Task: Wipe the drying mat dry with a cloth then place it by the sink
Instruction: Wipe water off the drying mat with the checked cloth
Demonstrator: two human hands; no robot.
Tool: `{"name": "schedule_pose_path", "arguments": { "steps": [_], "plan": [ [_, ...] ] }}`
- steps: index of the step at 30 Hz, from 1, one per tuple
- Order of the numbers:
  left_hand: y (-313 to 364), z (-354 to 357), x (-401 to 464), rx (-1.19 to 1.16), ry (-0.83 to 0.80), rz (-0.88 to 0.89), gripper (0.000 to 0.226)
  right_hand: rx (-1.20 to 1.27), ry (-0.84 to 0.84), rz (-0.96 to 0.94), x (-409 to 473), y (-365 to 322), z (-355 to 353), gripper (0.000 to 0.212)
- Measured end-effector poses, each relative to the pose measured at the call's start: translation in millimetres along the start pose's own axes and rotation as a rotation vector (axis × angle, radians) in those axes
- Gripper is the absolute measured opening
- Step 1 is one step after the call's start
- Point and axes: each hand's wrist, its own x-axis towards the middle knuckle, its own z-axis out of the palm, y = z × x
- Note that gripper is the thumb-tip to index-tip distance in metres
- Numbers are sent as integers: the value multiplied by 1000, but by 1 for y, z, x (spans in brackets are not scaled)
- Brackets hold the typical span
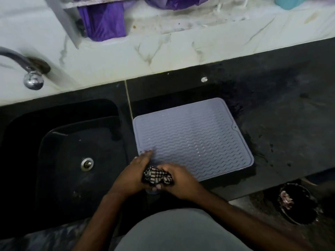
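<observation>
Bunching the cloth at the mat's near edge

My left hand (135,175) and right hand (179,180) both clutch the checked cloth (157,176) over the near-left corner of the drying mat (195,138), flat on the desk (282,124) beside the sink (72,156). Droplets sit between ridges; a tight wad could skip them.

The table (272,113) is a dark stone slab with a pale marbled wall along its far edge. A grey drying mat (195,134) with wavy ridges lies flat on it, reaching away from the left hand (135,172) and right hand (178,180) toward the wall, its near left corner under them. Beyond the left hand's outer side a black sink (72,156) is sunk into the slab. A pale speck (204,79) lies far past the mat.
</observation>
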Motion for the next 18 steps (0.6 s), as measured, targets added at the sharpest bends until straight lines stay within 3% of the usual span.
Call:
{"name": "schedule_pose_path", "arguments": {
  "steps": [4, 12, 18],
  "plan": [
    [-13, 15, -6, 30, 28, 40, 139, 31, 37, 77, -5, 3, 19, 37],
    [-21, 10, -10, 54, 112, 36, 134, 37, 241, 229, 0, -1, 21, 33],
    [-14, 3, -7, 99, 190, 30, 134, 50, 295, 263, 16, -7, 22, 43]
  ]
}}
